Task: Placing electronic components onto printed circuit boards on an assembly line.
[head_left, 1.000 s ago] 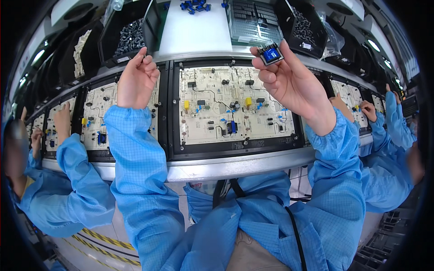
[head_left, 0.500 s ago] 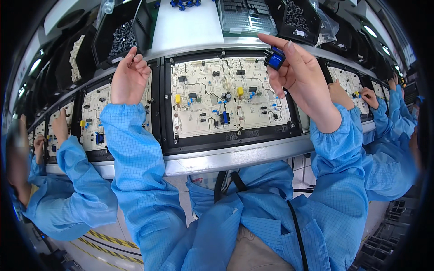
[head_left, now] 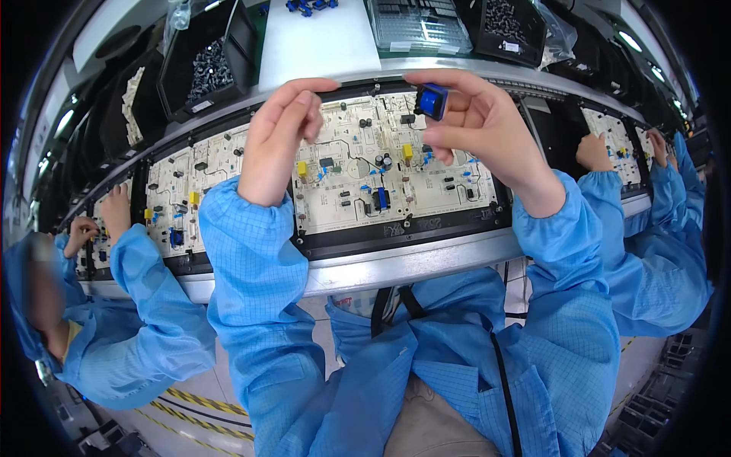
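My right hand [head_left: 487, 129] holds a small blue and black coil transformer [head_left: 432, 101] between its fingers, raised over the far right part of the circuit board. My left hand [head_left: 283, 137] hovers over the far left part of the same board, index finger stretched forward and the other fingers curled in; whatever they may hold is hidden. Below both hands lies the cream circuit board [head_left: 331, 215] in a black frame [head_left: 346, 242]. On the board stand a blue and black transformer [head_left: 380, 199], yellow block parts [head_left: 302, 169] and small black parts.
Behind the frame are a white foam sheet [head_left: 316, 49], a clear plastic tray [head_left: 419, 27], and black bins [head_left: 173, 80] of small dark parts. A metal rail [head_left: 396, 266] edges the line. Co-workers in blue sleeves [head_left: 164, 305] work at boards on both sides.
My left hand has moved right, over the board, and its index finger has straightened. My right hand has shifted left and slightly down with the transformer. The neighbouring boards appear shifted too.
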The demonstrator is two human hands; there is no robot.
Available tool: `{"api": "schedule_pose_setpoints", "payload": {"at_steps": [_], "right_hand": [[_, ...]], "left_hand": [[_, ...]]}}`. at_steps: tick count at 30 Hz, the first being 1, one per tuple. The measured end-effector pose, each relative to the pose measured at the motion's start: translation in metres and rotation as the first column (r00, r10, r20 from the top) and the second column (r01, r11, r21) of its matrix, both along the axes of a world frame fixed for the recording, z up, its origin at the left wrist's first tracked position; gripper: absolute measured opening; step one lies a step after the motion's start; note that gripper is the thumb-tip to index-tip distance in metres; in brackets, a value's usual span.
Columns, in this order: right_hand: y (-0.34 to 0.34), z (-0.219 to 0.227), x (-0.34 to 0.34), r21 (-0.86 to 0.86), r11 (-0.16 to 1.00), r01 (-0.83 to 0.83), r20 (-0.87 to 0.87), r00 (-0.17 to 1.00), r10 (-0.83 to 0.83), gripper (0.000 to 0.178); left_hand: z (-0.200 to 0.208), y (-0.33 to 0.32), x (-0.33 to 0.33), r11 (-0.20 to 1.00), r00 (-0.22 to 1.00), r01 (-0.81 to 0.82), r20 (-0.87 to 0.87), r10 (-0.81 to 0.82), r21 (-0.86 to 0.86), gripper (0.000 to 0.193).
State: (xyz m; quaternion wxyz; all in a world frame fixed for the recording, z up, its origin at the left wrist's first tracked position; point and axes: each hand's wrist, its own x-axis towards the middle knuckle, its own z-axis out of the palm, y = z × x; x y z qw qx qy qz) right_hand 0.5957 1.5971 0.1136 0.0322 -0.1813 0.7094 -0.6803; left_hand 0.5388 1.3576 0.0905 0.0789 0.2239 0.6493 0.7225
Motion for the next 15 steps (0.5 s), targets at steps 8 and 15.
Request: {"api": "schedule_pose_setpoints", "payload": {"at_steps": [8,15], "right_hand": [[0.004,-0.014,0.001,0.471,0.79,0.394,-0.548,0.832,-0.088,0.034],[0.013,-0.018,0.007,0.451,0.776,0.441,-0.624,0.778,-0.079,0.029]], "left_hand": [[-0.004,-0.005,-0.005,0.991,0.983,-0.108,0.155,0.095,0.075,0.03],[-0.005,0.0,-0.004,0.99,0.978,-0.126,0.176,0.113,0.062,0.031]]}}
